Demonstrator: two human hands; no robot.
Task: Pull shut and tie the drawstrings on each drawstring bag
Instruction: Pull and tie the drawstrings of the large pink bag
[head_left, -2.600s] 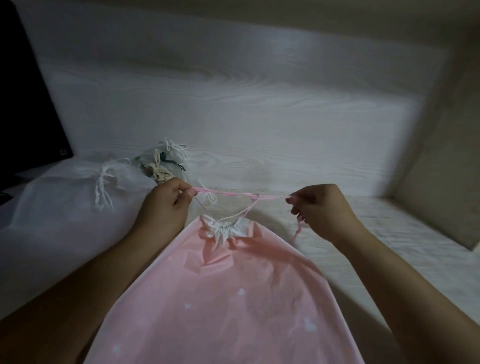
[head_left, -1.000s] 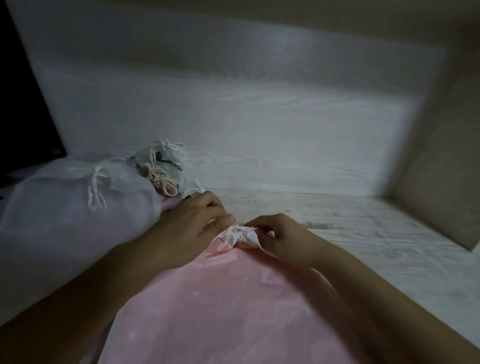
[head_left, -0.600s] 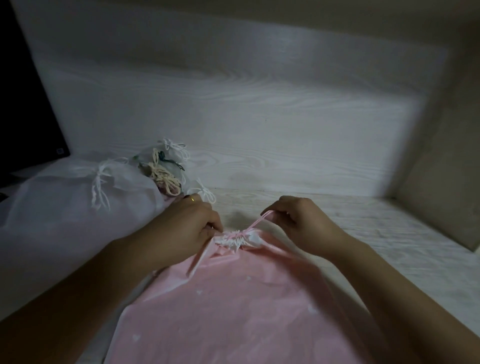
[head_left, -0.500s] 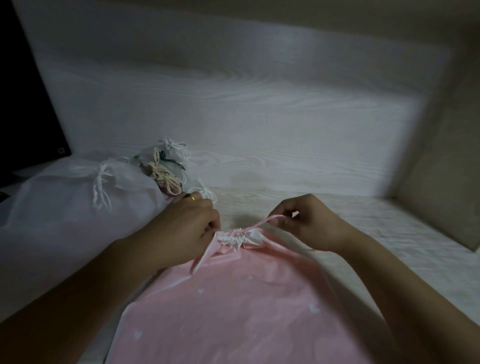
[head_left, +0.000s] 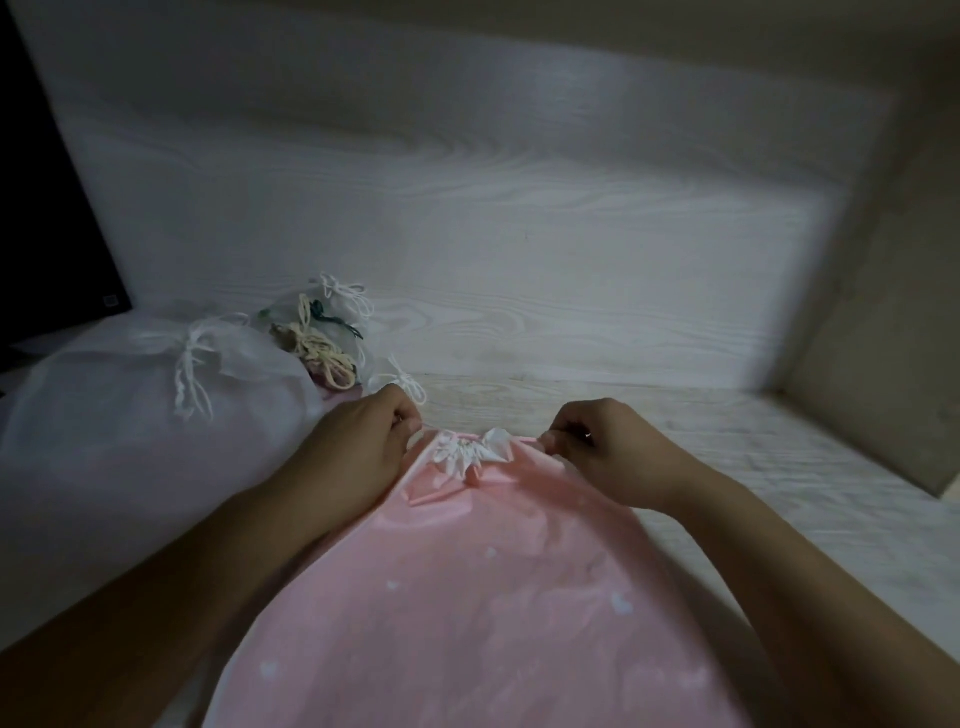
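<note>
Pink drawstring bag (head_left: 498, 597) lies flat on a pale wood-grain tabletop (head_left: 779, 467), its mouth gathered into a tight white ruffle (head_left: 470, 452) at the far end, directly between the person's two hands. The left hand (head_left: 358, 447) is curled at the ruffle's left side, fingertips pinching a pink drawstring end (head_left: 423, 434) just where it leaves the gathered neck. The right hand (head_left: 602, 447) mirrors it on the other side, fingers folded around the other pink string end (head_left: 530, 440), knuckles up. Both strings run short and nearly level from the neck.

Half a second ago the right hand was raised above the neck, lifting a loop of string, and the left sat close against the ruffle; the two hands now sit farther apart and lower, level with each other, with the loop gone from sight. More than two seconds ago the strings stretched long between widely spread hands.

To the left, a large translucent white bag (head_left: 130, 415) with a tied white cord (head_left: 192, 374) rests on the table, touching the left forearm. Behind it sit smaller bags (head_left: 322, 332) with cream and dark cords. A dark screen (head_left: 47, 234) stands at the far left.
</note>
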